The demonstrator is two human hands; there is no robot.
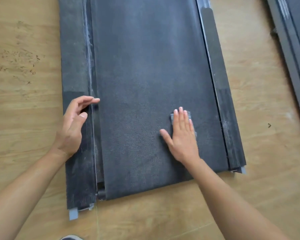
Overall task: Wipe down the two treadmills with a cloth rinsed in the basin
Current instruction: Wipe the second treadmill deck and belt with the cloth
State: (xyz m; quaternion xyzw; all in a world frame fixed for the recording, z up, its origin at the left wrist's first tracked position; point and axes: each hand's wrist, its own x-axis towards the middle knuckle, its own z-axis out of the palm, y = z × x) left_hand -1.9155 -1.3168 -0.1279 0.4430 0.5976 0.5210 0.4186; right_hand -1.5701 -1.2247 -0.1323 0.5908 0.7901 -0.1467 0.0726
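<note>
A dark treadmill (pixel 145 66) lies flat on the wooden floor and fills the middle of the view. Its belt is dusty grey. My right hand (pixel 182 135) lies flat with straight fingers on a small grey cloth (pixel 172 117), pressing it onto the belt near the right side. Only the cloth's edges show around my fingers. My left hand (pixel 73 125) hovers over the treadmill's left side rail (pixel 74 66), fingers relaxed and slightly bent, holding nothing. The edge of a second treadmill (pixel 291 49) shows at the far right.
Light wooden floor (pixel 24 101) surrounds the treadmill, with dark scuff marks at the left. A strip of floor separates the two treadmills. The tip of a shoe (pixel 71 237) shows at the bottom edge. No basin is in view.
</note>
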